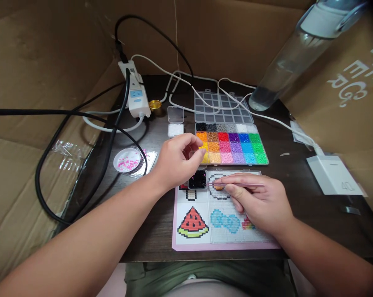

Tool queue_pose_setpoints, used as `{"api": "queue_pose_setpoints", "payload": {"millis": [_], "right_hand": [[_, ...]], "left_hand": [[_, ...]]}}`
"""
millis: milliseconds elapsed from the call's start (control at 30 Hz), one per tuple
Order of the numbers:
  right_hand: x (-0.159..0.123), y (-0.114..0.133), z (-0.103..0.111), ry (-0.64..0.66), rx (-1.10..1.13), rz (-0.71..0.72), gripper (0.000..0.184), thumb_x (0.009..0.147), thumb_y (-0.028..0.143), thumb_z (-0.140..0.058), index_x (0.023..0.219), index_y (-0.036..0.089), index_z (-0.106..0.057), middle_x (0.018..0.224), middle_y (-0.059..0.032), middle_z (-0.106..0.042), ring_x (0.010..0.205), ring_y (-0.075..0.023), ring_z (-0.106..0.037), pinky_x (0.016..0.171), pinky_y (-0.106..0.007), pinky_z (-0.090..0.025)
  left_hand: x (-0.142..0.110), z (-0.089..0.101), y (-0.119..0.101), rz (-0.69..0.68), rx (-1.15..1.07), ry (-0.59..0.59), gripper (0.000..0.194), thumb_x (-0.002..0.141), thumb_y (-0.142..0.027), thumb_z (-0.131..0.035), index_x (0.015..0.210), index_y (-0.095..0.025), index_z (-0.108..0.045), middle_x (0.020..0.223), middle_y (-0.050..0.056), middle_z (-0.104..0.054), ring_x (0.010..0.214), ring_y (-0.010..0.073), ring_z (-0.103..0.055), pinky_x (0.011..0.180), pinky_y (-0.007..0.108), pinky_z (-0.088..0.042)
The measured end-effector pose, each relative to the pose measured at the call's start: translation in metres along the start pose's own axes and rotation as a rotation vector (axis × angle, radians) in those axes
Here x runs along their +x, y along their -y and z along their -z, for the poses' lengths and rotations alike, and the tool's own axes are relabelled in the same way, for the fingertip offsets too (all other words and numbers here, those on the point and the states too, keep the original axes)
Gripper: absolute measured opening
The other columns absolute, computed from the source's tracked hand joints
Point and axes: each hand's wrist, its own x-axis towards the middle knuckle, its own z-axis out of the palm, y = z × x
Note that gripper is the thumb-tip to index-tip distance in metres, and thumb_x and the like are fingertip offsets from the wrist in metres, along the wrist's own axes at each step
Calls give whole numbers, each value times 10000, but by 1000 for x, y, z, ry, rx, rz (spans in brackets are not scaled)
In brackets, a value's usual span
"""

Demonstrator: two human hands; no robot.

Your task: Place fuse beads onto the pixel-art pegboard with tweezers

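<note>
My right hand (262, 200) grips thin pink tweezers (245, 185), which lie nearly level and point left. Their tips reach the right edge of a small box of black beads (197, 180); a few pink specks show among the beads. Just above that box is my left hand (180, 159), its fingers bent and the thumb apart from the index finger, with nothing visible between them. A clear lid, partly hidden, lies by the left thumb. Under the right hand is a clear pegboard (217, 235) over a printed pattern sheet (182, 243), with light blue beads (225, 221) forming a bow-like shape.
Behind the hands stands a sorted tray of coloured beads (232, 142). White beads fill a small box (175, 130). A white dish (126, 160) holds pink beads. Around lie a power strip (137, 95), cables, a gold cup (155, 106), a bottle (279, 68) and a charger (333, 175).
</note>
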Motion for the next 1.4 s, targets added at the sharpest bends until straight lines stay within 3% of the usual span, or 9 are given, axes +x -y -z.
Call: {"api": "queue_pose_setpoints", "payload": {"millis": [633,867,1067,1233,1400], "right_hand": [[1,1,1,41,-2,-36,248,877,373,-685,955,176,-814,473,5,-590,356,-92,-474,347,-223,-434],[4,5,0,-6,98,29,174,851,306,-711,877,171,-819,537,-32,-670,364,-66,-462,358,-193,-403],[3,9,20,-144,121,103,195,864,323,-716,898,156,-810,400,30,-518,356,-82,-439,364,-220,-391],[-8,-9,40,-226,112,127,179,885,317,-709,930,172,-803,469,8,-585,376,-81,-449,376,-228,-388],[-17,-26,45,-229,31,106,201,895,329,-696,941,167,-807,467,13,-568,415,-100,-479,406,-241,-421]], "left_hand": [[-1,-1,-1,-2,-11,-1,63,799,-233,-664,817,-176,-643,697,-15,-641,573,106,-562,548,248,-463],[-1,0,0,3,-11,1,68,801,-240,-665,812,-180,-636,703,-12,-645,585,114,-575,543,247,-459],[1,2,-2,21,14,1,82,801,-262,-664,810,-185,-637,694,-10,-640,589,117,-568,548,245,-463],[2,4,-4,24,41,-5,87,793,-268,-669,816,-187,-647,689,-8,-642,571,115,-563,538,242,-466],[2,4,-4,28,55,-1,79,792,-267,-675,807,-192,-655,690,-8,-649,571,117,-566,540,246,-466]]}}
